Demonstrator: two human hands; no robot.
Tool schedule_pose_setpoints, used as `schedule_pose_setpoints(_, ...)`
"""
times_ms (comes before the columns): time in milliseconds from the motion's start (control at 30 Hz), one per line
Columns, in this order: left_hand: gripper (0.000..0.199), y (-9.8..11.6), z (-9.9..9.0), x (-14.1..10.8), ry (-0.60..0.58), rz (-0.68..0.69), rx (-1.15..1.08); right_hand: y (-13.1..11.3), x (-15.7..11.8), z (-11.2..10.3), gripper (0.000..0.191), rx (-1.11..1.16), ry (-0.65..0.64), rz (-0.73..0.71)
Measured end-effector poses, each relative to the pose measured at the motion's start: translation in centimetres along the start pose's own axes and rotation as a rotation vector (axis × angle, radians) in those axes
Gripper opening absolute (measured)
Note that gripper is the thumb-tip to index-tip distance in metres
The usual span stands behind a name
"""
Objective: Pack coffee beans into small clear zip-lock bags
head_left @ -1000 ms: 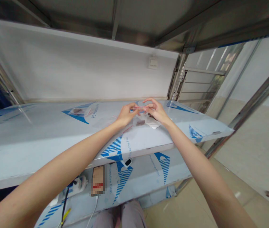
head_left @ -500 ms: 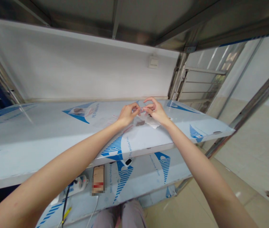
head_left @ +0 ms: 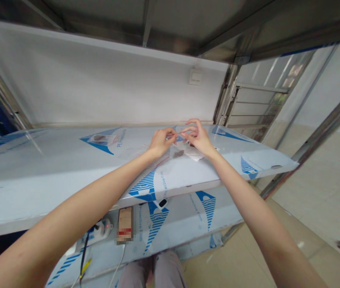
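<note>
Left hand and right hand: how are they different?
The left hand is bunched tighter, while the right hand has its fingers more open. The right hand sits over a clear plastic bag; the left hand sits just beside it. Both are bare, and their fingertips nearly meet.

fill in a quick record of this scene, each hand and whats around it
left hand: pinches a small thin item, too small to identify
right hand: fingers curled beside that item
things: clear bag of brown pieces, white paper, second clear bag
surface: shelf in blue-printed protective film
rest: power strip, wall switch
</note>
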State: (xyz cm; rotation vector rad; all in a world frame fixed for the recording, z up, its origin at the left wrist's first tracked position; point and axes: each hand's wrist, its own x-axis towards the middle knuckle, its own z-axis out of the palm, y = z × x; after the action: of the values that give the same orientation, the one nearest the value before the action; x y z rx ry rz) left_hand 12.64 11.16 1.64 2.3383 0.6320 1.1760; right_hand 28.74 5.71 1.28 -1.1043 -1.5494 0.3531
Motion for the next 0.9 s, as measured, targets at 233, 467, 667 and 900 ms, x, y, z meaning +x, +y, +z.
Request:
schedule_pose_setpoints(233, 0.019, -0.4, 0.1, -0.3, -0.030, -0.009, -0.003, 0.6, 0.4, -0.1, 0.044, 0.027, 0.006, 0.017)
schedule_pose_setpoints(467, 0.025, -0.5, 0.1, -0.1, -0.077, 0.000, 0.057, 1.1, 0.4, 0.1, 0.042, -0.018, 0.021, 0.028)
schedule_pose_setpoints(667, 0.026, -0.6, 0.5, 0.0, -0.039, -0.001, 0.159, 1.1, 0.3, 0.2, 0.041, -0.039, 0.015, 0.029)
schedule_pose_setpoints(900, 0.027, -1.3, -2.2, 0.8, 0.156, -0.091, 0.294, 0.8, 0.1, -0.6, 0.023, -0.402, 0.109, -0.030)
